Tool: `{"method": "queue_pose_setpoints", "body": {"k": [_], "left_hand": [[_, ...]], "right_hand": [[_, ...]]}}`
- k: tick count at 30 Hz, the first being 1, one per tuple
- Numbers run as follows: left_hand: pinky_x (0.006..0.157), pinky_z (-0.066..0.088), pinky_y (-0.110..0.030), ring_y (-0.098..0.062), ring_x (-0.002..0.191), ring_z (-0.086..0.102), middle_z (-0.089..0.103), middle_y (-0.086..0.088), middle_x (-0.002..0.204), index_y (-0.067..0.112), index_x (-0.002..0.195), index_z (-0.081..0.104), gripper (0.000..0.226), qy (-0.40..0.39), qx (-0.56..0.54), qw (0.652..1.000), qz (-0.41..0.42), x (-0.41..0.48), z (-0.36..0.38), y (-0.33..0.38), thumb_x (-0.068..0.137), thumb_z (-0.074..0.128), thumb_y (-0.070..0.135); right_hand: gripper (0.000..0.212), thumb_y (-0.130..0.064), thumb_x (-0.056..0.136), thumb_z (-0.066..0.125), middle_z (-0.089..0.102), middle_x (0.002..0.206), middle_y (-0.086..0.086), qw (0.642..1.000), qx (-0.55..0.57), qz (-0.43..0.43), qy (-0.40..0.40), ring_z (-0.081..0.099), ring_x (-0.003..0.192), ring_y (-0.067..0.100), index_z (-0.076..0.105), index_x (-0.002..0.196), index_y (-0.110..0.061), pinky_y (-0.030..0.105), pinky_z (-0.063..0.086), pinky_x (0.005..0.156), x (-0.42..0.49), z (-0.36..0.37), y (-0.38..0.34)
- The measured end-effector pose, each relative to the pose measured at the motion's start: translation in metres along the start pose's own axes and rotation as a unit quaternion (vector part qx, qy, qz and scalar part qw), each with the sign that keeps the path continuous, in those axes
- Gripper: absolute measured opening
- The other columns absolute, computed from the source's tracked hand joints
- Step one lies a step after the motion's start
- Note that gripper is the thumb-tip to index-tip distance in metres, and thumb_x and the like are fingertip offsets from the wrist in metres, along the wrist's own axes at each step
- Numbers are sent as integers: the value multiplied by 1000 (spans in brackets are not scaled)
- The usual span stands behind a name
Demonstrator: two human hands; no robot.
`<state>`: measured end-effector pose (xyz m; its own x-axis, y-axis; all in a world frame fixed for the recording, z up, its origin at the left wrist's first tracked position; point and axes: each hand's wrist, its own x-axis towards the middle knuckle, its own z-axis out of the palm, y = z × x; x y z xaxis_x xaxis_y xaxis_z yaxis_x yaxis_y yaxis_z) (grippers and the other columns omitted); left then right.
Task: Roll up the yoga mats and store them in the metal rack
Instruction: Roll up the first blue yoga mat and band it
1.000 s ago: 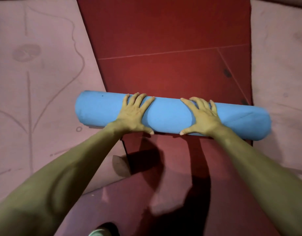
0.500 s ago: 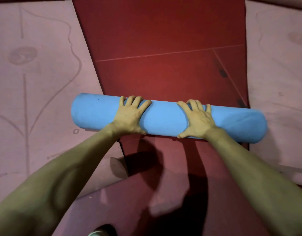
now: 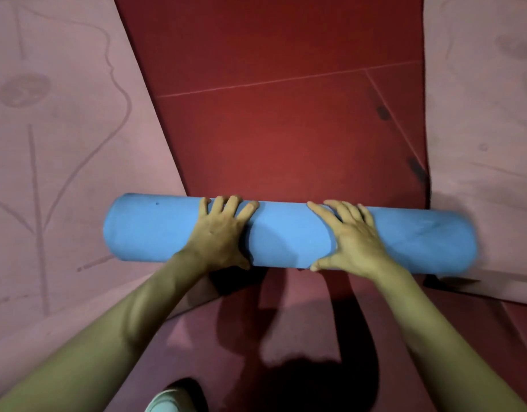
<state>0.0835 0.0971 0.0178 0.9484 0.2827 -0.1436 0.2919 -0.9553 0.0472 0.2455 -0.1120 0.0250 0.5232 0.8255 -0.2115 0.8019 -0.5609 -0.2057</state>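
A blue yoga mat (image 3: 289, 233), rolled into a thick tube, lies crosswise on the red floor. My left hand (image 3: 222, 233) presses on top of the roll left of its middle, fingers spread and fairly straight. My right hand (image 3: 350, 237) presses on it right of the middle in the same flat way. Both thumbs reach down the near side of the roll. The roll's left end overlaps a pink mat (image 3: 63, 162); its right end lies over another pink mat (image 3: 482, 138). No metal rack is in view.
Pink mats with line drawings lie flat on both sides. Red floor (image 3: 286, 129) with seam lines stretches ahead between them. A shoe tip (image 3: 164, 401) shows at the bottom edge, and a pinkish surface (image 3: 300, 328) lies under my arms.
The rolled mat and both hands sit slightly lower and nearer in view than a second ago. My hands keep the same flat hold on the roll.
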Motion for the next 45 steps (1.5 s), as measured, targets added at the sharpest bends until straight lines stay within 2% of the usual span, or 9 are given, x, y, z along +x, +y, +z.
{"method": "queue_pose_setpoints", "body": {"k": [3,6,9,16,19,23,29,37,45], "left_hand": [[113,17,-45,-25,134,31,35,-4,144,23,148,27,118,-75,-71,994,-39,21,-20,1,50,85,52],[116,8,-46,-21,143,15,17,-5,156,20,151,18,100,-94,-101,990,-26,41,-32,33,72,77,41],[113,-6,-56,-27,147,-8,-6,-10,159,23,153,-5,111,-119,-68,991,-11,49,-23,70,77,72,47],[112,1,-63,-33,146,-3,-1,-13,158,20,150,-17,129,-89,30,995,-19,82,-10,62,67,71,64],[109,4,-66,-34,145,3,3,-16,156,16,149,-19,130,-69,85,994,-19,82,-6,64,67,65,71],[110,6,-62,-31,142,12,14,-13,153,19,153,-5,122,-14,56,998,-4,79,1,58,67,65,71],[110,6,-58,-30,137,22,27,-10,149,21,152,15,116,15,9,1000,26,73,4,44,62,70,70],[103,17,-68,-31,131,37,43,-11,140,20,144,30,111,37,0,999,2,35,11,-14,51,65,70],[96,16,-78,-41,136,34,40,-24,142,0,143,34,120,36,41,997,-54,17,13,1,45,88,43]], "right_hand": [[97,-61,52,72,32,149,3,990,102,22,93,19,138,18,41,140,-35,38,1,114,3,7,7],[77,-63,64,56,48,138,9,959,167,72,218,29,131,19,58,129,-22,37,8,111,5,22,6],[65,-54,73,53,49,136,12,946,191,103,241,35,133,28,60,126,-16,44,13,112,13,26,3],[44,-20,73,67,52,130,15,920,252,119,274,43,123,31,65,114,-7,32,29,106,1,25,13],[50,-15,69,72,52,127,15,910,227,152,313,45,119,34,61,118,-5,35,30,105,-9,24,22],[79,-24,62,82,42,141,13,943,118,173,260,34,129,36,51,133,-16,53,30,106,-14,26,30],[100,-48,67,77,8,156,2,970,69,191,136,-7,144,26,20,148,-34,62,-10,108,-7,12,37],[112,-50,65,77,3,157,1,991,2,111,79,-8,144,29,5,149,-38,59,-15,108,-6,10,28],[104,-55,58,79,30,148,10,991,-34,55,119,23,135,29,31,146,-30,58,2,110,-2,16,5]]}}
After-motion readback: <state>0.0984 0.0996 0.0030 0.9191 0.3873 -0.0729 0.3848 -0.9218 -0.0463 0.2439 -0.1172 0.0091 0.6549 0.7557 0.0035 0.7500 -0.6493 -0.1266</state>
